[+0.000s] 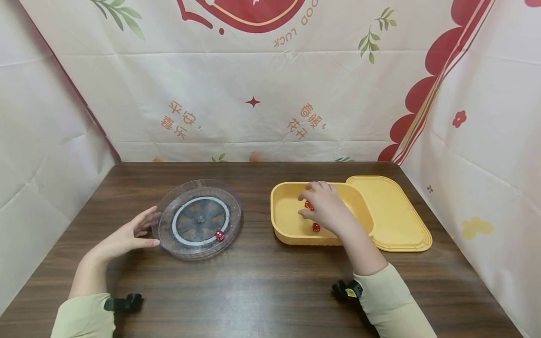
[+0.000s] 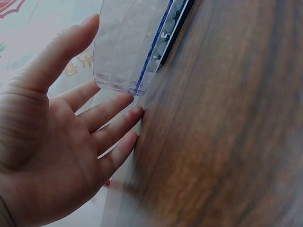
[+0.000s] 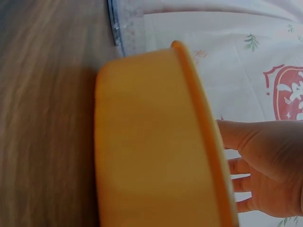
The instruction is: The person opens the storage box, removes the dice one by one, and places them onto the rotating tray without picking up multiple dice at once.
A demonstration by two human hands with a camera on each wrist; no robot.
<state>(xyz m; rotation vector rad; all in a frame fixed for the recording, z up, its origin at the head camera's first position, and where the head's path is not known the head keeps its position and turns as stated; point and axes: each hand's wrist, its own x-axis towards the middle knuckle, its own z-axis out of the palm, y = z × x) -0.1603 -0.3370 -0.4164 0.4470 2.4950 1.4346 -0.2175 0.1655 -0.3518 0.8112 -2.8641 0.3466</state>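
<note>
A clear round plastic dish (image 1: 198, 218) with a grey wheel-like base sits left of centre, and one red die (image 1: 220, 235) lies in it. My left hand (image 1: 149, 228) is spread open against the dish's left rim; in the left wrist view its fingers (image 2: 118, 106) are straight beside the clear wall (image 2: 125, 47). My right hand (image 1: 306, 202) reaches down into a yellow box (image 1: 282, 230) with its fingers loosely curved over a red die (image 1: 308, 205). Another red die (image 1: 315, 227) lies by the palm. The right wrist view shows the box's outer wall (image 3: 151, 142) and relaxed fingers (image 3: 239, 184).
The box's yellow lid (image 1: 397, 216) lies flat against its right side. Everything rests on a dark wooden table (image 1: 253, 291), closed in at the back and both sides by white printed cloth walls (image 1: 253, 84). Black straps sit on both wrists.
</note>
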